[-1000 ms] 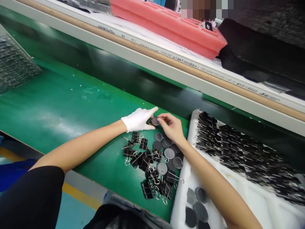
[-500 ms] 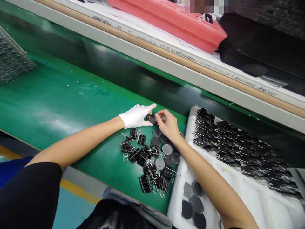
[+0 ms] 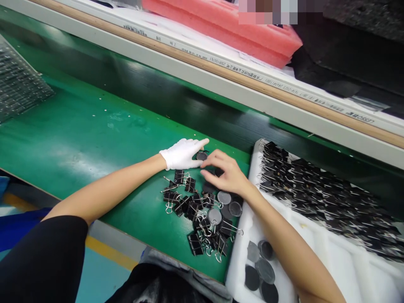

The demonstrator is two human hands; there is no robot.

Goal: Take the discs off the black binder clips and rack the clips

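My left hand (image 3: pixel 183 154), in a white glove with part of the fingers bare, pinches a small dark round disc (image 3: pixel 201 156) between thumb and fingers. Just right of it is my bare right hand (image 3: pixel 225 170), its thumb and fingers apart, fingertips close to the disc and nothing seen in them. Beneath and in front of both hands lies a pile of black binder clips (image 3: pixel 192 206) with silver wire handles. Several loose dark and grey discs (image 3: pixel 224 198) are mixed in at the pile's right side, some covered by my right hand.
A white foam tray (image 3: pixel 318 229) on the right holds rows of black binder clips (image 3: pixel 315 189) and several discs (image 3: pixel 265 270). Clear plastic trays (image 3: pixel 22 80) sit at the far left of the green table (image 3: pixel 78 139). Along the back runs a rail (image 3: pixel 189 54), with pink foam (image 3: pixel 227 31) behind.
My right hand has let go of the disc's edge, its fingers spreading and shifting slightly right and down. My left hand keeps the disc in nearly the same spot.
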